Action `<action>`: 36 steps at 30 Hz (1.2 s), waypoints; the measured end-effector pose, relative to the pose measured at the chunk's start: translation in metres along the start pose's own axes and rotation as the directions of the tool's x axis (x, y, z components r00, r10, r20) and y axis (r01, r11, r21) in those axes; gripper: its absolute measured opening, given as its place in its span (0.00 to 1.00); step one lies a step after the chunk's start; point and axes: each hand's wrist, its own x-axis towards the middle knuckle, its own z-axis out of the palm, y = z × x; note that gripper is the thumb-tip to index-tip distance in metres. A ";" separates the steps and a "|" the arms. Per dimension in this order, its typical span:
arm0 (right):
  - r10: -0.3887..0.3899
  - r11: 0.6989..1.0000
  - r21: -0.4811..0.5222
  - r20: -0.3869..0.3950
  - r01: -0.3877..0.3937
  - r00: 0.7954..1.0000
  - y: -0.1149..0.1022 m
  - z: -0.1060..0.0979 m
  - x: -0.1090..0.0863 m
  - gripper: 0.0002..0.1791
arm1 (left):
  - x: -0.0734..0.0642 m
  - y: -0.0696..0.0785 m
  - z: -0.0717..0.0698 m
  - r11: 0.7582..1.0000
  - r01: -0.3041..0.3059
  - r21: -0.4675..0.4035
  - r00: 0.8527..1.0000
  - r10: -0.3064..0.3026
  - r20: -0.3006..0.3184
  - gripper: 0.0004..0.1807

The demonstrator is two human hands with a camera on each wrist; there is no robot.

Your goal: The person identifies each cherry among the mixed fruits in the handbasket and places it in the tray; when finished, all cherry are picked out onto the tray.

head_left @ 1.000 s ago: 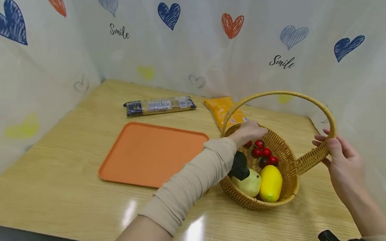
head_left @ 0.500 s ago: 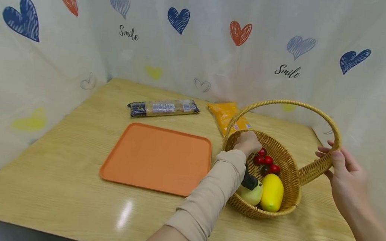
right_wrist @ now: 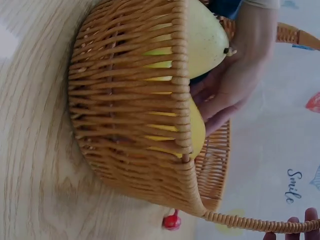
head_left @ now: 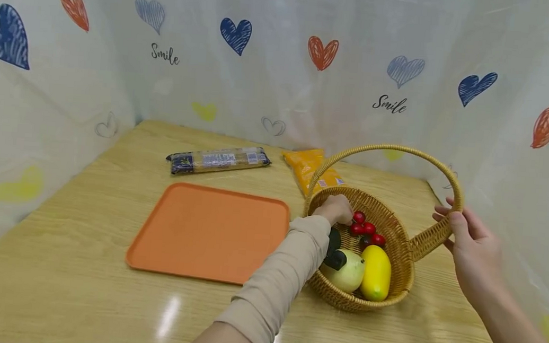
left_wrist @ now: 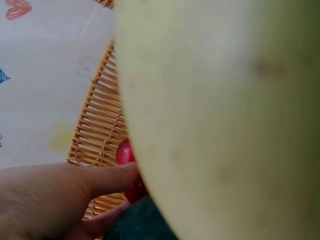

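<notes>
My left hand [head_left: 336,209] reaches into the wicker basket [head_left: 402,287], palm down, beside several red cherries [head_left: 368,228]. In the left wrist view, its thumb lies against a red cherry [left_wrist: 125,151], another finger sits lower, and a dark green rounded thing [left_wrist: 142,222] covers part of that finger; I cannot tell what it grips. A pale green pear [head_left: 350,272] and a yellow oval fruit [head_left: 376,274] lie at the near side of the basket; the pear fills much of the left wrist view. My right hand [head_left: 476,254] holds the basket's handle [head_left: 442,234] between thumb and fingers.
An orange tray [head_left: 212,236] lies left of the basket. Behind it are a long clear-and-blue packet [head_left: 220,160] and an orange bag [head_left: 310,166]. A curtain printed with hearts hangs around the table's back. A small red thing [right_wrist: 171,220] shows past the basket.
My left hand has moved lower into the basket, closer to the cherries, and more of the pear shows. My right hand has kept its hold on the handle. The head view has shifted slightly.
</notes>
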 end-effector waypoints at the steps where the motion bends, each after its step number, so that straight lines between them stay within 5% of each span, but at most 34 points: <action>1: -0.001 1.000 -0.008 -0.009 0.001 1.000 0.000 0.001 0.000 0.23 | 0.000 0.000 0.000 1.000 0.001 -0.013 1.000 0.000 0.013 0.04; 6: -0.015 1.000 -0.020 -0.024 0.015 1.000 0.003 0.002 -0.001 0.23 | -0.003 -0.005 -0.001 0.998 -0.008 -0.057 0.998 0.012 0.067 0.04; 19: -0.051 0.995 -0.083 -0.008 0.050 0.999 0.006 0.003 -0.003 0.23 | -0.012 -0.015 -0.008 0.991 -0.123 -0.046 0.992 0.124 0.023 0.09; 25: -0.054 0.995 -0.087 0.003 0.054 0.999 0.007 0.000 -0.004 0.23 | -0.025 -0.019 -0.012 0.952 -0.271 -0.141 0.961 0.275 0.007 0.10; 32: -0.070 0.992 -0.104 -0.018 0.067 0.997 0.008 0.002 -0.005 0.23 | -0.039 -0.028 -0.017 0.911 -0.340 -0.231 0.937 0.349 -0.002 0.11; 36: -0.064 0.993 -0.099 -0.020 0.061 0.998 0.006 0.002 -0.005 0.23 | -0.051 -0.031 -0.019 0.870 -0.429 -0.244 0.898 0.440 -0.007 0.12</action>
